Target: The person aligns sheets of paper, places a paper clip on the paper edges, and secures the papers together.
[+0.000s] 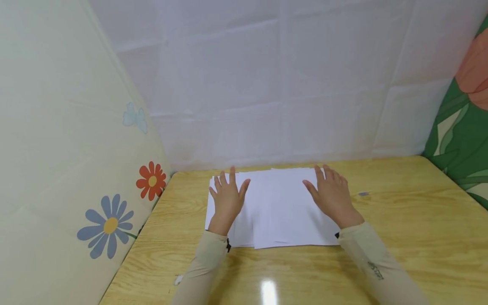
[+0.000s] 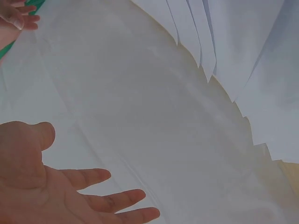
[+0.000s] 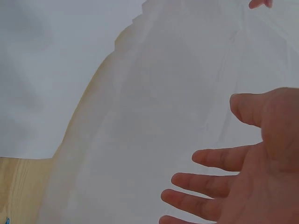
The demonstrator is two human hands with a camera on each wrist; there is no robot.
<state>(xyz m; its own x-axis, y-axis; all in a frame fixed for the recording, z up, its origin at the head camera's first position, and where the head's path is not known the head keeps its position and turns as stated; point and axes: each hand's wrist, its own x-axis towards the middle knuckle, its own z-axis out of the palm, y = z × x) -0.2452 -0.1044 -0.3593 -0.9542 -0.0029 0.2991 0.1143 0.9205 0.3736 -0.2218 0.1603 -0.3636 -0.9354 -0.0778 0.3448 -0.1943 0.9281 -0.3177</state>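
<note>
both my hands are wide and hold nothing: fingers straight, thumbs out from the palms, raised over the white sheets [image 1: 287, 207]. the sheets lie flat on the wood-grain table [image 1: 411, 228], straight ahead of me toward twelve o'clock, overlapping, their edges stepped. with the sheets as the dial's centre, my left hand [image 1: 228, 199] hovers at nine and my right hand [image 1: 334, 195] near three.

what worries me is how loose they look. if one palm came down harder than the other, i think the upper sheets would slide over the lower ones and skew. squeezing from nine and three could buckle the thin edges, or let one corner ride over its neighbour rather than line up. a shove toward twelve might run the far edges into the white cloth [image 1: 244, 84] hanging there and crumple them. a sweep toward three could carry paper onto the small purplish item [image 1: 363, 193] just beyond my right hand, leaving a sheet propped up on it.
</note>
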